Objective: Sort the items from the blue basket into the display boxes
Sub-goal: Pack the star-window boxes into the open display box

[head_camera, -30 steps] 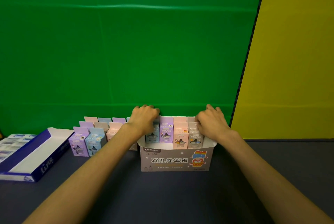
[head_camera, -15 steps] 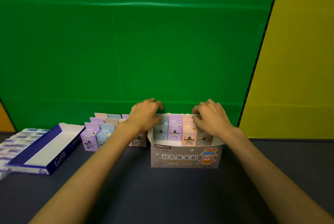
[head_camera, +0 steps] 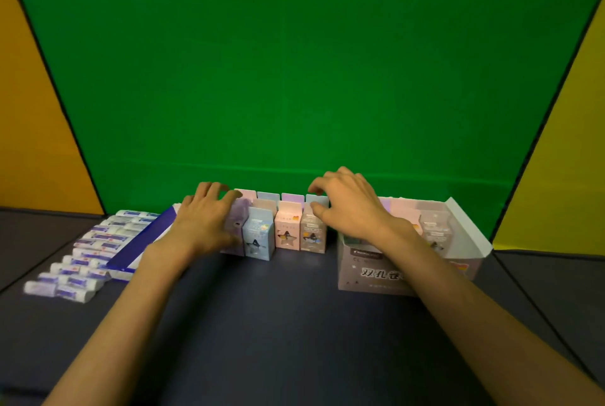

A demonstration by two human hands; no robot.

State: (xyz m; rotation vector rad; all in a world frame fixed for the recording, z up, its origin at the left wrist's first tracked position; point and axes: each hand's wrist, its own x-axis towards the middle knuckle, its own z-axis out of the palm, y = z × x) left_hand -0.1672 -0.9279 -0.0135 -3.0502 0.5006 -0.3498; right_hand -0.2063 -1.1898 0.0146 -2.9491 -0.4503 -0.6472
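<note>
since both hands bracket the loose cartons (head_camera: pixel 284 229), left hand (head_camera: pixel 204 222) and right hand (head_camera: pixel 350 206) half-curled, squeeze evenly, lift them level into the display box (head_camera: pixel 471 238).

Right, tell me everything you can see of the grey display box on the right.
The grey display box looks like printed cardboard, standing upright on the dark table at right. Its front bears Chinese characters, its white-lined right flap stands raised, and its top is open. Pastel cartons stand packed inside. The right forearm crosses its front, hiding part of the print; whether it touches is unclear.
</note>
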